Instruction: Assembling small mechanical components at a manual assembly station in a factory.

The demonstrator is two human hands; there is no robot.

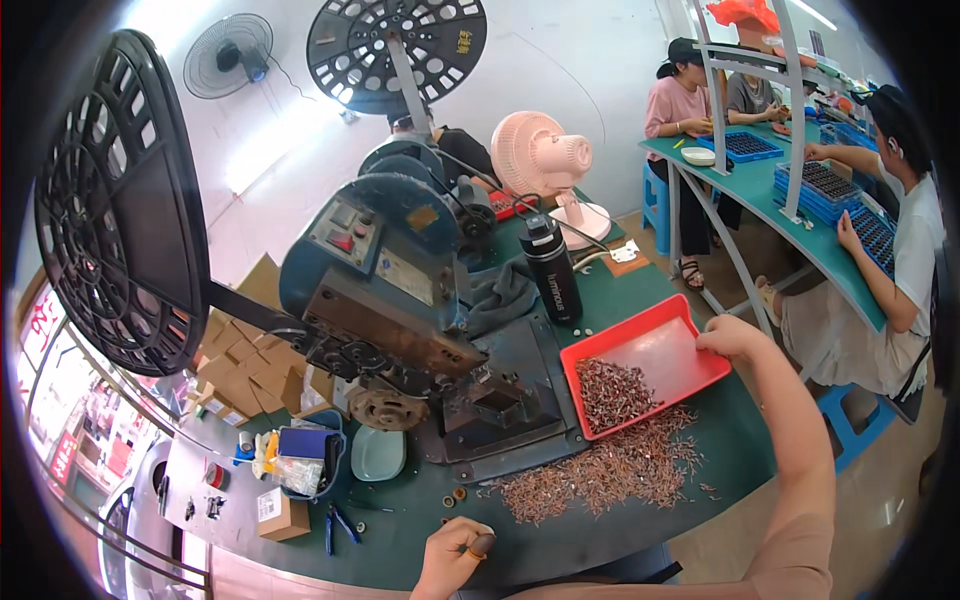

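My right hand [731,338] is closed on the right rim of a red plastic tray [684,352]. The tray stands on the green table, tilted, with a heap of small copper-coloured metal pieces [612,392] in its lower left part. A wide loose pile of such pieces [590,480] lies in front of the tray, on the table. At the front edge, my left hand [452,556] is curled closed, with a brown cover on one fingertip and a yellowish band below it. Whatever its fingers may hold is hidden.
A blue press machine [390,270] with a big black reel [125,205] stands left of the tray. Behind are a black bottle [550,270] and a pink fan [540,155]. Pliers [340,527], a small box [283,516] and a pale dish [378,455] lie left. Co-workers sit at right.
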